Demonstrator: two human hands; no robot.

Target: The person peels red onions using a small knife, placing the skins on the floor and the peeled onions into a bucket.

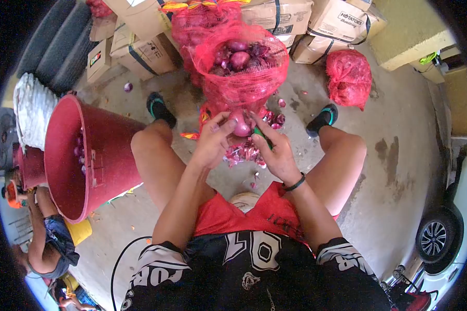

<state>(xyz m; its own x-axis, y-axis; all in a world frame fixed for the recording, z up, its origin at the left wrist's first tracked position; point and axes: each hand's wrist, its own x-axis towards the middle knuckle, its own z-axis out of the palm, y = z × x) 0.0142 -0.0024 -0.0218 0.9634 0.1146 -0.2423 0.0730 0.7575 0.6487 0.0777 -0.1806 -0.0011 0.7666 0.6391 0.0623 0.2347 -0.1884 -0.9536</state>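
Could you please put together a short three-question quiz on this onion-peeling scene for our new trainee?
1. True or false: both hands are on the same red onion.
2. Which hand also holds a green-handled tool? A) left hand B) right hand
3. Fill in: the peeled skins lie on the floor between the person's ____.

Key
1. True: the two hands meet around it, in front of the open mesh sack.
2. B.
3. Feet, or legs; the red bucket stands to the person's left.
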